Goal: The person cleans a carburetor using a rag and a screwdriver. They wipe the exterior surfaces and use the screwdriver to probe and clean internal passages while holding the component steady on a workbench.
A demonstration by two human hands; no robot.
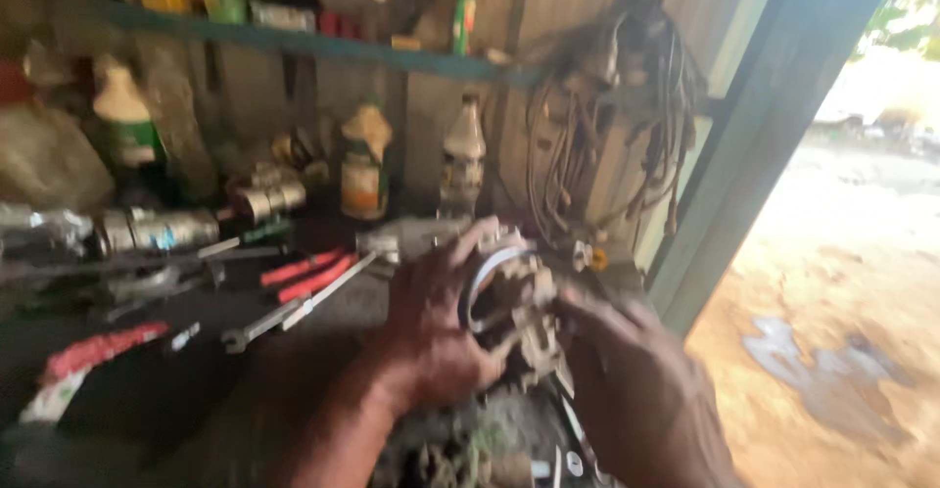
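Grimy metal engine part (517, 312) up off the counter (294, 351), cradled between both hands in mid-air. Left hand (431, 336) wrapped round its near side, fingers (470, 248) curled over a pale metal ring on top; right hand (627, 371) clamped on the far side from below, fingers closed on the casting. Blurred picture, so finer detail impossible to make out. Greasy-looking surfaces, awkward lumpy shape: a slip likely if either grip loosens, and a drop straight onto the cluttered junk underneath. Dark, dirty counter below, with a spanner (257, 328) and red-handled pliers (305, 275) lying near. Oil bottles (364, 160) along the back wall, loaded shelf (294, 43) above, tangle of cables (607, 126) hanging by the open doorway, bare earth outside
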